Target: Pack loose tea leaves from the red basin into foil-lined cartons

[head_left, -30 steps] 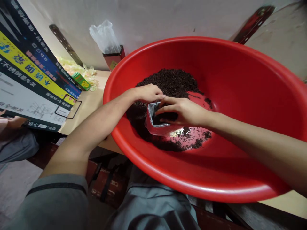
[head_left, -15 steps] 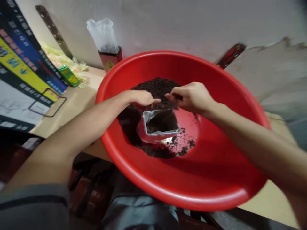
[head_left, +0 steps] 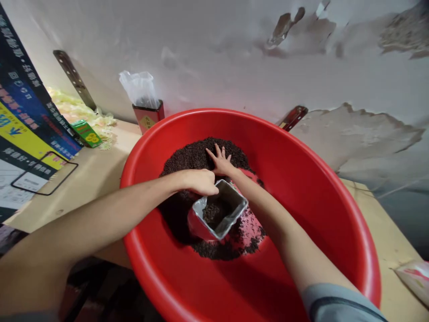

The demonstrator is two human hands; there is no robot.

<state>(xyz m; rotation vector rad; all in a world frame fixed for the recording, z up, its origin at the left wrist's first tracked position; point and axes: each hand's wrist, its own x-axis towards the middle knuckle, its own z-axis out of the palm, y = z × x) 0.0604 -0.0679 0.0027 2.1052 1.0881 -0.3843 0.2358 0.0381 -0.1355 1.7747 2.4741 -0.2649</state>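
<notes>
A large red plastic basin holds a heap of dark loose tea leaves. Inside it stands a red tin, slightly tilted, lined with a clear plastic bag and partly filled with the same leaves. My left hand is closed at the tin's back left rim, thumb along the edge; its other fingers are hidden. Beyond the tin, my right hand lies on the heap with fingers spread, holding nothing. My right forearm passes close along the tin's right side.
Behind the basin stands another red tin with a plastic bag sticking out. A green box and large printed cartons are at the left of the wooden table. Metal brackets rise against the peeling wall.
My left hand has come onto the tin's rim, and the tin has turned and tilted. My right hand has opened and reached forward onto the leaves. The view has shifted upward.
</notes>
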